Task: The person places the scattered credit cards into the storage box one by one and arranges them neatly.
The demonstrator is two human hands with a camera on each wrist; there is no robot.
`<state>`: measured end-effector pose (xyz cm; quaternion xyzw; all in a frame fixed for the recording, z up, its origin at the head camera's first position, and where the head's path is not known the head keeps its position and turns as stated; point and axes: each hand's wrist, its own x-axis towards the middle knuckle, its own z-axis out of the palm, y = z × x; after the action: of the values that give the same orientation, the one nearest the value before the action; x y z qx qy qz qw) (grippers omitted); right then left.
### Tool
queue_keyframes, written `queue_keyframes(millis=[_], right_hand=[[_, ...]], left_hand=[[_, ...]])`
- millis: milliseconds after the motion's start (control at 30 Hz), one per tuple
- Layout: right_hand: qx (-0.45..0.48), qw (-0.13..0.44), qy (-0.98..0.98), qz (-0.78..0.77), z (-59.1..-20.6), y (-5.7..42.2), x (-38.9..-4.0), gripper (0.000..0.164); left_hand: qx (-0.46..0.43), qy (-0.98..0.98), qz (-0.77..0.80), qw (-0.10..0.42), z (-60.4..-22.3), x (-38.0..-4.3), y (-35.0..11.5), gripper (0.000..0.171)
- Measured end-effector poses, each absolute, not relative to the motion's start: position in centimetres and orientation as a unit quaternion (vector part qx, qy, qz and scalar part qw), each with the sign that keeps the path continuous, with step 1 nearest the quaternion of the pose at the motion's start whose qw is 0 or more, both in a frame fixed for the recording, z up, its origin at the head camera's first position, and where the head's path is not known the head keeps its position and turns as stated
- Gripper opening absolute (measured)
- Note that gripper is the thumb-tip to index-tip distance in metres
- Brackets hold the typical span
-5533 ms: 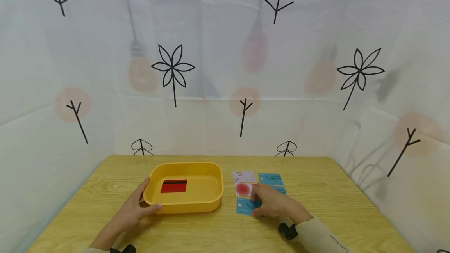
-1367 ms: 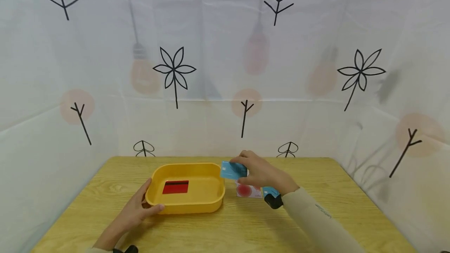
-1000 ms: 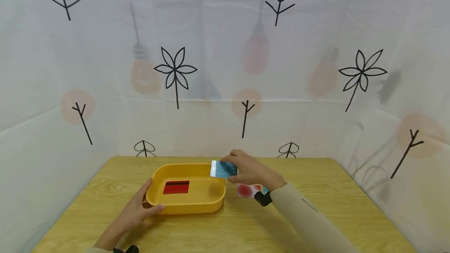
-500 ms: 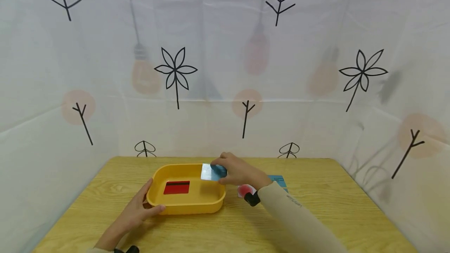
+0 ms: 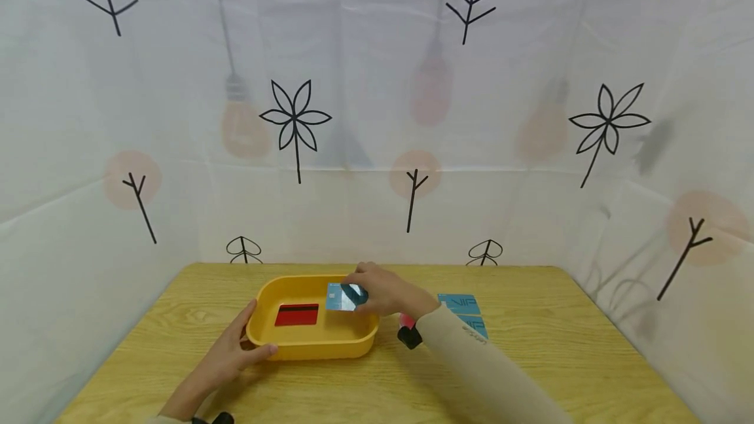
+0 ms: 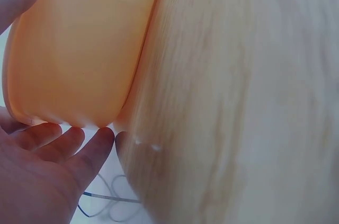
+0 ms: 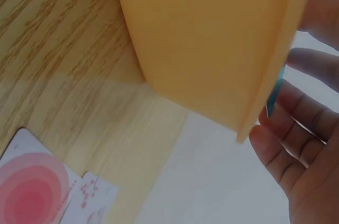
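White plant-print backdrop [image 5: 353,214] | wood-grain tabletop [image 5: 330,391] | yellow tray [image 5: 324,351] holding red card [image 5: 296,317]

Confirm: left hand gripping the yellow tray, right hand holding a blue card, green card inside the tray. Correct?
No: the head view shows a red card inside the yellow tray, not a green one. The left hand does grip the tray; the right hand holds a blue card.
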<state>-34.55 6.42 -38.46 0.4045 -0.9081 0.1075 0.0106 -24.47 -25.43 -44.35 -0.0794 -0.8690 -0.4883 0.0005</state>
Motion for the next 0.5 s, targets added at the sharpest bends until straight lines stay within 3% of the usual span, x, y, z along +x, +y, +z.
queue_keyframes(millis=[500], right_hand=[[0.411, 0.009, -0.909, 0.060, -39.6, 4.6, -34.6, 0.050]], left_hand=[[-0.082, -0.863, -0.499, 0.000, -44.5, -24.5, -25.4, 0.104]])
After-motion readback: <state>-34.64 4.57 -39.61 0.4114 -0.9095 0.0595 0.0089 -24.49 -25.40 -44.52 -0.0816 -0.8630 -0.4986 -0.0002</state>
